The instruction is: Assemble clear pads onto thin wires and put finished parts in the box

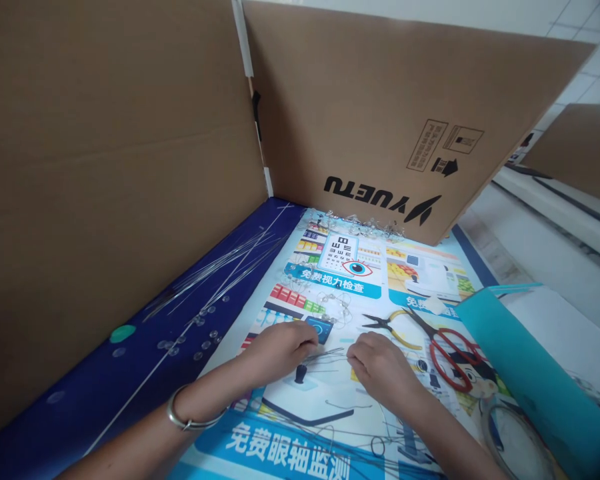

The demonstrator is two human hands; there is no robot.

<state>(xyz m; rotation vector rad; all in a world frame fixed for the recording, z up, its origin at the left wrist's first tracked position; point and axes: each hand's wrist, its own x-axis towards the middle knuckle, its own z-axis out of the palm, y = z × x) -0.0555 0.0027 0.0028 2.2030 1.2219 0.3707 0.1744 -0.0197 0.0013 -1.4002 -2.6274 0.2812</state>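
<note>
Both hands are over the printed sheet. My left hand [285,343], with a metal bangle [183,413] on its wrist, has its fingers curled together. Facing it, my right hand [380,363] is also closed, fingertips pinched. Thin wires [330,355] show between the two hands; whether either hand grips one is too small to tell. Beyond them lies a wire piece with clear beads [334,307]. Pliers with yellow handles [393,327] and scissors with red handles [447,353] are just past my right hand. More loose wires [300,427] lie nearer to me.
Cardboard walls [120,167] stand at the left and back [380,113]. Wire bundles [220,267], clear discs [207,343] and a green disc [123,334] lie on the blue strip. Beaded wire pieces [365,225] line the back. A teal box [535,373] and a coil [513,440] are right.
</note>
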